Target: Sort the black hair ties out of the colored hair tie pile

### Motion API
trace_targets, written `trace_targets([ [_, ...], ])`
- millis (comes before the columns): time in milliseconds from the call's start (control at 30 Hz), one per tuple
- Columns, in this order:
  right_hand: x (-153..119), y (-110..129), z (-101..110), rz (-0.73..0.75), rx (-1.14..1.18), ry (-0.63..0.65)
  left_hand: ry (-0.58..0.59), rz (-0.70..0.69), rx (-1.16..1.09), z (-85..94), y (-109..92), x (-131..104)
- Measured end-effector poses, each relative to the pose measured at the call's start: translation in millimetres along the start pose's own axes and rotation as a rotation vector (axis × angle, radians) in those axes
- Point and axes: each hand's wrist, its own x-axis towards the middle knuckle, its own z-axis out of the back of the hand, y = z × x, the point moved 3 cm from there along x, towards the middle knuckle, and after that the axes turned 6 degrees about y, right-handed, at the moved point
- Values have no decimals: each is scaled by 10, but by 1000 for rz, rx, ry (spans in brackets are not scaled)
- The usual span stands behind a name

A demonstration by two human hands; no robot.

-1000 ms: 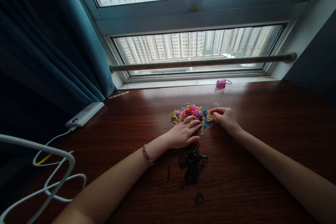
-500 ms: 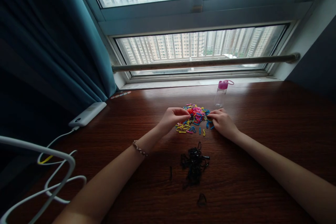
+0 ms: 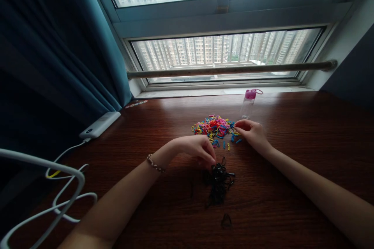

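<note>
My left hand [image 3: 201,148] is bent down at the wrist, its fingertips pinched together at the upper left edge of a pile of black rubber bands [image 3: 219,186]. Whatever sits between those fingertips is too dark and small to tell. Beyond it lies a heap of small coloured rubber bands [image 3: 214,126], pink, red, yellow and blue. At that heap's right edge, my right hand [image 3: 254,134] has thumb and forefinger closed together by some blue bands; what they grip, if anything, cannot be made out.
A clear bottle with a pink lid [image 3: 248,103] stands behind my right hand. One dark band [image 3: 226,220] lies apart, nearer to me. On the left are a white power bank [image 3: 99,124], a looping white cable [image 3: 67,167] and a blue curtain [image 3: 108,74].
My left hand has moved from the coloured heap towards me, down to the black pile. My right hand has drawn slightly right, its fingers now pinched rather than spread on the heap.
</note>
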Motion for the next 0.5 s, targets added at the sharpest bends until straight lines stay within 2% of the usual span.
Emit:
trace_targets([
  [33,-24,65,-24,-8,93,50,-81,-24,38,49,10,0],
  [100,-109,235,-114,-4,221,212,-355,-97,117,181,36,-11],
  [167,-244,431,-247,54,244,423,-650,-184,200,298,74,-33],
  [200,-319,524,-316,98,219,513,-745,-229,241,334,99,-38],
  [233,-395,613,-381,157,167,596,-789,-272,281,356,128,-35],
  [300,-541,786,-476,303,41,729,-784,-338,375,379,193,-18],
  [367,-677,963,-473,454,-58,735,-786,-363,503,408,264,-19],
  [400,-753,1055,-426,523,-89,674,-815,-359,564,433,302,-31],
  [500,-1108,1285,-160,703,-115,387,-945,-323,648,533,423,-86],
])
